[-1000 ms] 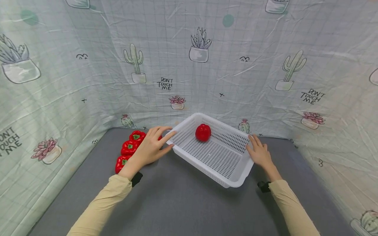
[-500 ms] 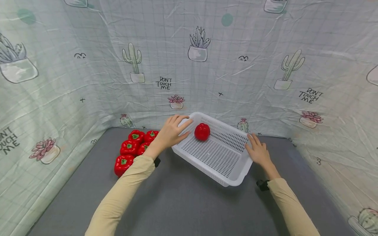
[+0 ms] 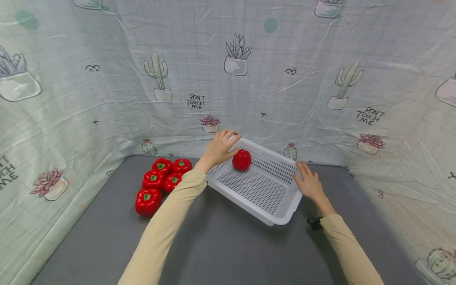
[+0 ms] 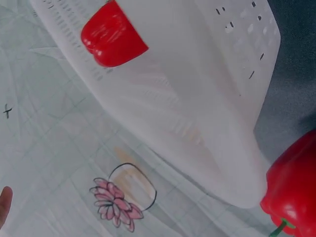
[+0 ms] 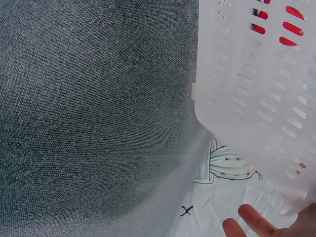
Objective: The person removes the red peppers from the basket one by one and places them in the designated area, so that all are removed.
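Note:
A white perforated plastic basket (image 3: 249, 204) stands at an angle on the grey surface, holding one red bell pepper (image 3: 242, 160) towards its back left. My left hand (image 3: 220, 149) is over the basket's back left corner, fingers extended and thumb near that pepper; whether it touches the rim is unclear. Only one fingertip (image 4: 5, 205) shows in the left wrist view. At the right end my right hand (image 3: 309, 183) holds the rim between thumb and index finger, the other fingers spread outside. Several red bell peppers (image 3: 154, 179) with green stems lie left of the basket.
Patterned cloth (image 3: 263, 79) hangs behind the grey surface (image 3: 231, 253) and along both sides. The back of the basket is close to it. My left sleeve (image 3: 167, 225) passes beside the loose peppers.
My left hand has moved rightward and farther back, from beside the loose peppers to the basket's back left corner, uncovering those peppers. The right hand and basket stay nearly still.

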{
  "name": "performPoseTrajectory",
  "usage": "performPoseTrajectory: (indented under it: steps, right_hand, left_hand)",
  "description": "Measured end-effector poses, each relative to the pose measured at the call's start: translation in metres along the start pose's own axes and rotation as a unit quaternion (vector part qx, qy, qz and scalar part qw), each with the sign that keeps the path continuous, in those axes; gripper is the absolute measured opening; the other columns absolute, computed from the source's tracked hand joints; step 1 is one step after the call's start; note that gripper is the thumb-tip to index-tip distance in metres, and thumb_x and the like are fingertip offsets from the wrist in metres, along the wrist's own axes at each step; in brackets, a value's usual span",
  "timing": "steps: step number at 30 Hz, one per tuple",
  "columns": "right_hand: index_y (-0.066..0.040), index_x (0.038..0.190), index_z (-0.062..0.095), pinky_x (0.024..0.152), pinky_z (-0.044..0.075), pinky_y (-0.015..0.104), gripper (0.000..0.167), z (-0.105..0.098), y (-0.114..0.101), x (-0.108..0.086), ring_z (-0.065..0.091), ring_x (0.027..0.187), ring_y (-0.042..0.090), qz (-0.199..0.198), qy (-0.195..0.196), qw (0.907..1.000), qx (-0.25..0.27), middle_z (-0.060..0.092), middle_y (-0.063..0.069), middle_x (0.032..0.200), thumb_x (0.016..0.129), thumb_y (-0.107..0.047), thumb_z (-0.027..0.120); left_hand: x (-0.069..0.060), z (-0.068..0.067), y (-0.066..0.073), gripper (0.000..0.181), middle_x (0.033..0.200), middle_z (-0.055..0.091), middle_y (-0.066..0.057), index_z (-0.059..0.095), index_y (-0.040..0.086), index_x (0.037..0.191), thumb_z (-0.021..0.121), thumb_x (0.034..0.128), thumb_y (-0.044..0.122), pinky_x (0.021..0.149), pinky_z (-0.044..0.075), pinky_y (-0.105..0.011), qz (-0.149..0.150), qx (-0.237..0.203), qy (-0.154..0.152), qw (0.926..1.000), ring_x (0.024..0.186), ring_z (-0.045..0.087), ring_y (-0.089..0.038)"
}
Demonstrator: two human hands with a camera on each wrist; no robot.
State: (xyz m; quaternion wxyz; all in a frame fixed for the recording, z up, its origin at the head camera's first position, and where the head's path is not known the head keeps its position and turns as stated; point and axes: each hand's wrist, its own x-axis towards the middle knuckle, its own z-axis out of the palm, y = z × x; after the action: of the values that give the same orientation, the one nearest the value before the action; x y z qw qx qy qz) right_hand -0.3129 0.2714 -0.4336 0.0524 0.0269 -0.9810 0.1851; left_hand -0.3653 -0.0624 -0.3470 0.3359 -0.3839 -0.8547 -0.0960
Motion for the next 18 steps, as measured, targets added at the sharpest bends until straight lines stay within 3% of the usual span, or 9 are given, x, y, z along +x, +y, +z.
performPoseTrajectory:
  steps: [7,13,18]
  right_hand:
    - [-0.01,0.142,0.018,0.083,0.03,0.069,0.055,0.0,0.0,0.001,0.024,0.117,0.057,0.005,0.007,1.0,-0.001,0.011,0.017,0.149,0.094,-0.034,0.032]
    - [-0.01,0.142,0.017,0.081,0.031,0.069,0.055,0.0,-0.001,0.0,0.024,0.117,0.056,0.002,0.003,1.0,-0.008,0.01,0.016,0.149,0.095,-0.034,0.031]
    - [-0.01,0.142,0.018,0.081,0.031,0.068,0.055,0.0,0.0,0.0,0.025,0.117,0.055,0.003,0.008,0.9999,-0.007,0.01,0.015,0.149,0.095,-0.033,0.032]
  left_hand:
    - [0.016,0.021,-0.006,0.037,0.115,0.054,-0.006,0.053,0.014,0.12,0.056,0.0864,0.03,0.087,0.04,-0.041,0.0,0.03,-0.086,0.9959,0.105,0.047,-0.025]
    - [0.022,0.034,-0.007,0.039,0.117,0.053,-0.006,0.052,0.015,0.121,0.054,0.0872,0.033,0.09,0.038,-0.043,0.012,0.052,-0.164,0.985,0.107,0.046,-0.027]
    - [0.025,0.042,-0.008,0.039,0.121,0.052,-0.008,0.051,0.014,0.12,0.054,0.087,0.034,0.091,0.037,-0.045,0.027,0.08,-0.204,0.9753,0.109,0.045,-0.029]
